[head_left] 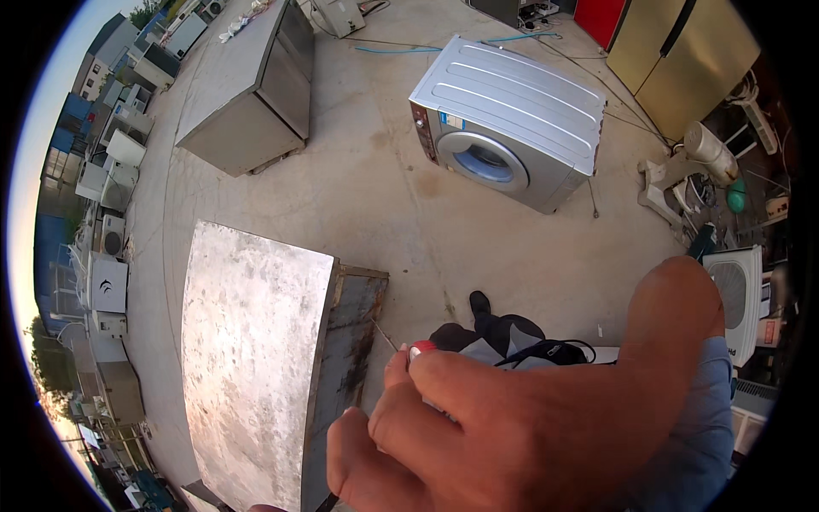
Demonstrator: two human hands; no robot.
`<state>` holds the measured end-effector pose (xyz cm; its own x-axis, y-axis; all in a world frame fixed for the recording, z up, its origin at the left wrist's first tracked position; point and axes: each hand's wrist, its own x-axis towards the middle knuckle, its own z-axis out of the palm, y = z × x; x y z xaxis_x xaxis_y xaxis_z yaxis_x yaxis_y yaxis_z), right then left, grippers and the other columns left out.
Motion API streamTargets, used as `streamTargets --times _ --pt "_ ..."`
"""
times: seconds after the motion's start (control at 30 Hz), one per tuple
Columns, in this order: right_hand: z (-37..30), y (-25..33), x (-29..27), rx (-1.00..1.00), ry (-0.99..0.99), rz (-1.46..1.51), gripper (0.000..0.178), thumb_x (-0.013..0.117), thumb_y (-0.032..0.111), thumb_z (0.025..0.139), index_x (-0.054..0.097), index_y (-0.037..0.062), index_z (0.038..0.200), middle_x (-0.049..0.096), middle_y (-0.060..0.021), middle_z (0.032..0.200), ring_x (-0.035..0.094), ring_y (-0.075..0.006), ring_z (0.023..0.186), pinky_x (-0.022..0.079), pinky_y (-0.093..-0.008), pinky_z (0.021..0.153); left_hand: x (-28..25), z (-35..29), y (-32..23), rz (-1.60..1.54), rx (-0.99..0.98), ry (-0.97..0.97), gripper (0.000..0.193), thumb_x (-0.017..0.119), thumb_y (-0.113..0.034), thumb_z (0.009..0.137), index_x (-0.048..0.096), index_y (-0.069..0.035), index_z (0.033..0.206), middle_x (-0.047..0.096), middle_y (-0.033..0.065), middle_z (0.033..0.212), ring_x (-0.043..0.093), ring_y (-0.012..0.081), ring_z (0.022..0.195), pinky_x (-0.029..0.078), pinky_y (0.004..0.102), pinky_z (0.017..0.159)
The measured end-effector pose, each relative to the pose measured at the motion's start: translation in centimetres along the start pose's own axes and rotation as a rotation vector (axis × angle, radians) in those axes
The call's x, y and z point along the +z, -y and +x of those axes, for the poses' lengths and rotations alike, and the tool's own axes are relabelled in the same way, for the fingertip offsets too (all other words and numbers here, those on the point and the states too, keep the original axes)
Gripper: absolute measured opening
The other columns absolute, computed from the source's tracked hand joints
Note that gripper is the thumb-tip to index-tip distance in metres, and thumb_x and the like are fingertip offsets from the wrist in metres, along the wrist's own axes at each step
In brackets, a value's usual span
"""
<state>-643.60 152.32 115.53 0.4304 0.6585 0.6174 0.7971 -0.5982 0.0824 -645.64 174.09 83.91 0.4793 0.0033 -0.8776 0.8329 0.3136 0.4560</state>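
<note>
My right hand point(478, 427) reaches in from the lower right with its fingers curled. Its thumb and forefinger close on a screwdriver point(420, 348) with a red handle. The thin shaft points up and left toward the rusty side point(363, 311) of a metal cabinet. The cabinet's broad, stained silver panel point(252, 350) faces up, left of my hand. Whether the tip touches the cabinet is too small to tell. At the bottom edge a sliver of skin, perhaps my left hand point(266, 509), shows; its fingers are hidden.
A silver front-loading washing machine point(520, 102) stands ahead on the concrete floor. A large steel cabinet point(247, 94) is at the far left. Gold fridge doors point(682, 51), a white outdoor unit point(734, 299) and scrap parts line the right. Several old appliances point(111, 290) line the left edge.
</note>
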Motion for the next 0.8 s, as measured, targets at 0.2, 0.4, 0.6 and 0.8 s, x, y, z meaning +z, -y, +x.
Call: streamTargets --times 0.2,0.4,0.6,0.8 --pt "5.2 -14.7 7.0 -0.180 -0.102 0.285 0.043 0.066 0.022 0.080 0.064 0.0180 0.123 0.053 0.0027 0.070 0.046 -0.0128 0.058 0.031 -0.0285 0.052 5.8 7.5 -8.5 -0.175 0.042 -0.189 0.024 0.053 -0.031 0.096 0.060 -0.009 0.089 0.063 0.0067 0.076 0.062 0.0206 0.064 0.048 0.0359 0.050" --pt "8.2 -31.7 15.5 0.146 0.136 0.533 0.043 0.071 0.015 0.081 0.062 0.0034 0.121 0.067 -0.0059 0.080 0.066 -0.0198 0.067 0.048 -0.0299 0.059 11.1 15.7 -21.1 -0.294 0.113 -0.197 0.021 0.051 -0.030 0.096 0.059 -0.011 0.091 0.059 0.0023 0.072 0.058 0.0169 0.056 0.045 0.0330 0.046" --pt "-2.3 -50.0 26.8 1.008 0.725 -0.099 0.047 0.069 0.016 0.086 0.055 -0.0004 0.128 0.067 -0.0191 0.102 0.065 -0.0342 0.092 0.052 -0.0410 0.083 14.6 24.8 -35.9 -0.437 0.268 -0.004 0.025 0.045 -0.032 0.099 0.055 -0.012 0.091 0.058 0.0019 0.073 0.056 0.0152 0.055 0.043 0.0313 0.042" --pt "-35.4 -58.0 38.4 1.327 1.195 0.189 0.050 0.074 0.032 0.079 0.064 -0.0043 0.112 0.069 -0.0231 0.097 0.069 -0.0331 0.086 0.054 -0.0446 0.078 12.8 29.0 -49.9 -0.508 0.263 -0.053 0.025 0.046 -0.034 0.098 0.054 -0.011 0.092 0.058 0.0030 0.074 0.057 0.0181 0.055 0.045 0.0387 0.042"
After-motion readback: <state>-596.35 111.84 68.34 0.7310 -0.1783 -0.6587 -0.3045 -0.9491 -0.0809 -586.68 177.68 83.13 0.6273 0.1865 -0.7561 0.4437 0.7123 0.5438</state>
